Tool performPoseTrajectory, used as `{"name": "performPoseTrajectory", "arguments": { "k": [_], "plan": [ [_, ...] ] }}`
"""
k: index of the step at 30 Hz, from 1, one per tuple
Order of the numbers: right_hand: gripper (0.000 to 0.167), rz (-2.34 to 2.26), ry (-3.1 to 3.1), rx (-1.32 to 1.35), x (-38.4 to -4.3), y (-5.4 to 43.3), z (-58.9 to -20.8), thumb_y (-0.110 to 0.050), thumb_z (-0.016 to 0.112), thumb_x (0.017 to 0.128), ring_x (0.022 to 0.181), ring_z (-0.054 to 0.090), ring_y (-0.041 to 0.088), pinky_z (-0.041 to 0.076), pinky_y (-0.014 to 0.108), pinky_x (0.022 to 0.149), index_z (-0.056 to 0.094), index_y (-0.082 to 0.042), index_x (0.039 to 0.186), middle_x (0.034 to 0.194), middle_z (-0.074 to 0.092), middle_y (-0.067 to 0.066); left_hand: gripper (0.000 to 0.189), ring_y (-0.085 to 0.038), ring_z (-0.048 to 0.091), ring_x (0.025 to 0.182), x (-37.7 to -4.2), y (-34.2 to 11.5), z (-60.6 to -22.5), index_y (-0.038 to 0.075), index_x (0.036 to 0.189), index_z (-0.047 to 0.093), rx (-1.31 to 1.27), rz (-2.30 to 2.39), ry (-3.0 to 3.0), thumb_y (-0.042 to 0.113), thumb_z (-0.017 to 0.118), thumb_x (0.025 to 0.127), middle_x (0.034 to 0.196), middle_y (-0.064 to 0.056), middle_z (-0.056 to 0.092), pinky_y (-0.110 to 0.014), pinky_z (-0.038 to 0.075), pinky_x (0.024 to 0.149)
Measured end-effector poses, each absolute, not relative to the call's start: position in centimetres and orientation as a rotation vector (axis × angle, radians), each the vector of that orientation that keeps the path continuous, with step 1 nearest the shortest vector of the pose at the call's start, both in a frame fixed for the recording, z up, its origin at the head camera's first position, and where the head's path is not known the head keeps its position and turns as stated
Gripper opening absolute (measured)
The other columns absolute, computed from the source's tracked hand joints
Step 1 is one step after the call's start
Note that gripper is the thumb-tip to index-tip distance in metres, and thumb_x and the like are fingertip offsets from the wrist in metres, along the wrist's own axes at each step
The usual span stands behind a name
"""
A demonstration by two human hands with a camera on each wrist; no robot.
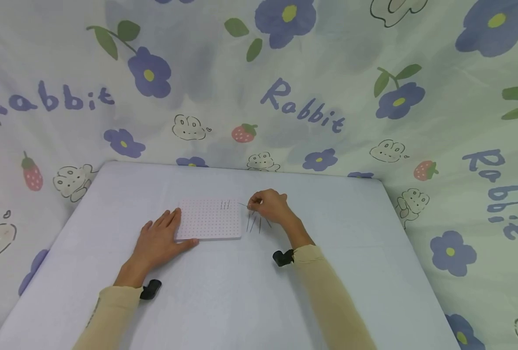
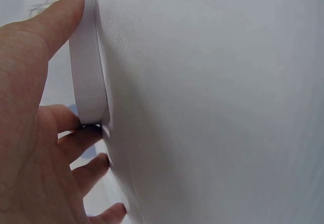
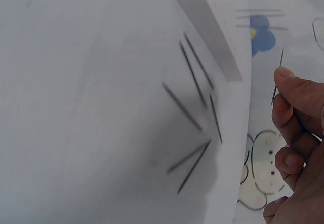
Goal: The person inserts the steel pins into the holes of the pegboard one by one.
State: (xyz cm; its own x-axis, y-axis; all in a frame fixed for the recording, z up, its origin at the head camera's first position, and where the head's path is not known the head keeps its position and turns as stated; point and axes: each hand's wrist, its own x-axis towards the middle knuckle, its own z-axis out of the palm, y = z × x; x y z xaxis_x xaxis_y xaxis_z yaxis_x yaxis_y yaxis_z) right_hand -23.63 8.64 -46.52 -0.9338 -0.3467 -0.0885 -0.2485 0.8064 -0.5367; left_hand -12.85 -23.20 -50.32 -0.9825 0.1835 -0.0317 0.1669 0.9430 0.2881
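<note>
A white pegboard (image 1: 204, 223) with rows of small holes lies on the table. Several thin dark metal pins (image 1: 225, 204) stand upright near its far right corner. My left hand (image 1: 157, 243) rests against the board, fingers along its left side and thumb (image 2: 66, 16) on the near edge. Just right of the board, my right hand (image 1: 269, 206) pinches one thin metal pin (image 3: 282, 57) between thumb and forefinger, its tip pointing toward the board in the head view. Several loose pins (image 3: 192, 74) lie spread on the table below this hand.
The white tabletop (image 1: 215, 301) extends around the board on all sides. Behind it hangs a cloth (image 1: 215, 82) printed with flowers, rabbits and strawberries. Both wrists wear a small black camera (image 1: 283, 257).
</note>
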Motion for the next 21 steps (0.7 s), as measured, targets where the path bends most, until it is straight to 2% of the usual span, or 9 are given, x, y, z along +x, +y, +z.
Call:
{"name": "performPoseTrajectory", "arguments": {
  "k": [9,21],
  "plan": [
    [0.013,-0.777,2.781,-0.569,-23.3,6.0,-46.4,-0.034,0.068,0.097,0.081,0.057,0.012,0.031,0.063,0.103,0.074,-0.025,0.090,0.084,0.068,-0.015,0.110,-0.047,0.026,0.147,-12.8,-23.2,-50.4,-0.006,0.155,0.027,0.288,0.450,3.054,0.073,0.060,0.087,0.159,-0.026,0.031,-0.072,0.019,0.111],
    [0.013,-0.808,2.778,-0.601,-23.1,5.6,-46.4,-0.032,0.065,0.099,0.082,0.057,0.014,0.032,0.064,0.102,0.074,-0.022,0.095,0.088,0.068,-0.013,0.111,-0.046,0.026,0.147,-12.8,-23.3,-50.8,-0.006,0.156,0.026,0.280,0.431,3.059,0.074,0.058,0.086,0.160,-0.025,0.031,-0.071,0.020,0.111]
  ]
}}
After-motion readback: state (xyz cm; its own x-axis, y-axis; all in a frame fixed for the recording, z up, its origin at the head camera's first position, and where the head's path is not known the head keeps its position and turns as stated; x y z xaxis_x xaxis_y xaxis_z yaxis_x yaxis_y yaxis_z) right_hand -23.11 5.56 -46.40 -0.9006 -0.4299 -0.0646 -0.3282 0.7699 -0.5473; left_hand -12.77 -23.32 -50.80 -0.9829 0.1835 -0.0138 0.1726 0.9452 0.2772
